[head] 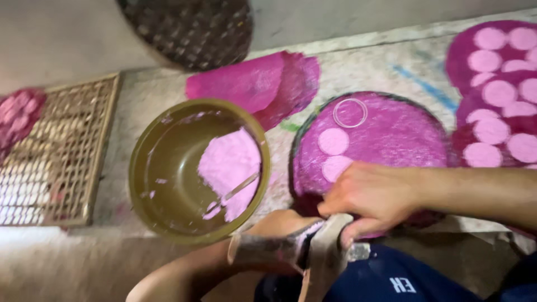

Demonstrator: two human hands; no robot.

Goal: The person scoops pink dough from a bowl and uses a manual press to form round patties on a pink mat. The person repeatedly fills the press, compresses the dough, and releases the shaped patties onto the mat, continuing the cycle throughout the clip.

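Observation:
Low in the head view, my right hand reaches in from the right and grips a flat grey-beige blade. My left hand, partly hidden, holds a second flat grey scraper that meets the blade; pink paste shows between them. Both hands are at the near edge of a round tray covered in magenta cloth. On the cloth lie two pale pink discs and a thin ring. To the left stands an olive bowl with pink paste and a stick in it.
A woven bamboo rack lies at the left. A dark round woven tray is at the top, with a pile of magenta cloths below it. At the right, more magenta cloth carries several pink discs. My blue-clothed knee is at the bottom.

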